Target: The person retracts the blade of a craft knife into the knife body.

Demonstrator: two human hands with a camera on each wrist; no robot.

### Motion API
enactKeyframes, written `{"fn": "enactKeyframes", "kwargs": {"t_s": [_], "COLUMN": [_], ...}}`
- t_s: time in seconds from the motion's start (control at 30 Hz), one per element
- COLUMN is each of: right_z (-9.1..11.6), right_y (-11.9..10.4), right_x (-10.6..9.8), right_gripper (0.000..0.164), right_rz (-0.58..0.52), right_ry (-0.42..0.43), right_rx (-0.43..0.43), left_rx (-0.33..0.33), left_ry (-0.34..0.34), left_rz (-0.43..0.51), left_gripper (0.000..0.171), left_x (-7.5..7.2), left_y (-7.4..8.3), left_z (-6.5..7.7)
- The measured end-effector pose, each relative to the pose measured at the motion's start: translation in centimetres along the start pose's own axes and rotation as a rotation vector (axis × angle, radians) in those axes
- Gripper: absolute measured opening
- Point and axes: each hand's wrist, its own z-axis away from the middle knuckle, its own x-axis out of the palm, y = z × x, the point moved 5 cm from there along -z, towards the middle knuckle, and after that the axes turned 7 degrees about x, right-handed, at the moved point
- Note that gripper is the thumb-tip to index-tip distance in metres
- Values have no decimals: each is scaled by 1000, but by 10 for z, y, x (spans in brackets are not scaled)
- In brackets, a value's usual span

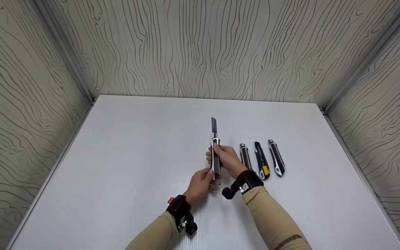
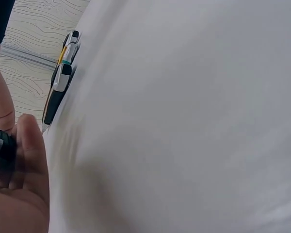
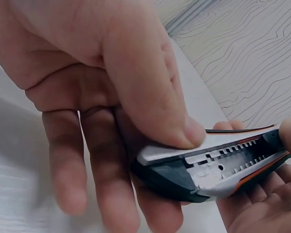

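Note:
A utility knife (image 1: 216, 163) with a silver and dark handle points away from me, its long dark blade (image 1: 214, 125) extended. My right hand (image 1: 228, 159) grips the handle's middle, thumb along its upper face. At the butt end, my left hand (image 1: 200, 184) pinches the handle between thumb and fingers. The right wrist view shows the left thumb (image 3: 150, 102) pressed on the silver edge beside the black end cap (image 3: 172, 180), and the right thumb (image 3: 290, 136) on the dark slider. Only the knife's butt (image 2: 4, 144) appears in the left wrist view.
Right of my hands lie a silver and dark utility knife (image 1: 244, 153), a black and yellow one (image 1: 261, 160) and another silver and dark one (image 1: 276, 158). They rest on a white table (image 1: 134, 146), walled by wood-grain panels (image 1: 200, 48) behind and at both sides.

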Motion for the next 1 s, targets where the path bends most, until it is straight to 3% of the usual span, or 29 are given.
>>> {"fn": "enactKeyframes", "kwargs": {"t_s": [0.3, 1.0], "right_z": [0, 5], "right_y": [0, -3], "right_x": [1, 4], "right_gripper": [34, 35], "right_rz": [2, 71], "right_ry": [70, 58], "right_rx": [-7, -24], "left_rx": [20, 4], "left_ry": [6, 29], "left_rz": [-16, -21], "left_gripper": [31, 33], "left_x": [0, -1], "left_y": [3, 4], "left_z": [1, 1]}}
